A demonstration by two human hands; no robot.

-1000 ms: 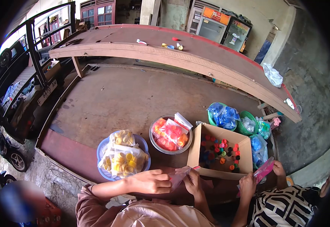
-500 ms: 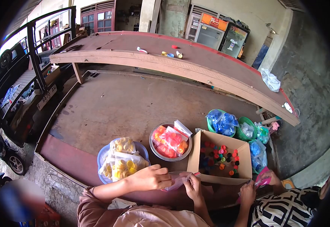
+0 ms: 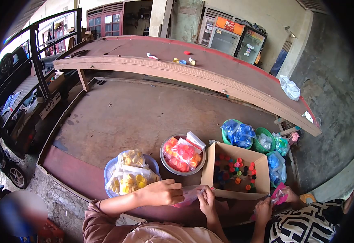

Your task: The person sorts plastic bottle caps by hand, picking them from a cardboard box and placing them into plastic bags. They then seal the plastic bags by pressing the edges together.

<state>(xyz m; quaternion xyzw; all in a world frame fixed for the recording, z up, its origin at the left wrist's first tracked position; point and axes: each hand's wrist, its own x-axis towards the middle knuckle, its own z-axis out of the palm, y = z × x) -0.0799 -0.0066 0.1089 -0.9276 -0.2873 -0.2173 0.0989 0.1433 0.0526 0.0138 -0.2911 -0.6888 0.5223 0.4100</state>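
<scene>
A clear plastic bag point(image 3: 190, 194) with a pinkish tint is stretched between my two hands, over the near edge of the table. My left hand point(image 3: 163, 192) pinches its left end, fingers closed. At its upper right end, my right hand point(image 3: 205, 199) grips the bag between thumb and fingers. Left of my hands, a blue basket point(image 3: 109, 165) holds bags of yellow caps point(image 3: 133, 180). Behind the bag stands a metal bowl point(image 3: 165, 162) with bags of red and orange caps point(image 3: 183, 153). To the right, a cardboard box point(image 3: 208, 164) contains loose caps point(image 3: 238, 165) of several colours.
At the right a person's hands point(image 3: 263, 209) hold a pink plastic piece point(image 3: 280, 195). Green baskets point(image 3: 258, 146) and blue-filled bags point(image 3: 277, 167) stand beyond the box. A raised wooden bench point(image 3: 177, 67) crosses the far side, with a white bag point(image 3: 289, 88) on it.
The view has tilted slightly, so the table sits lower in it. My hands still hold the bag, now spread a little wider. The other person's hands have lowered with the pink piece.
</scene>
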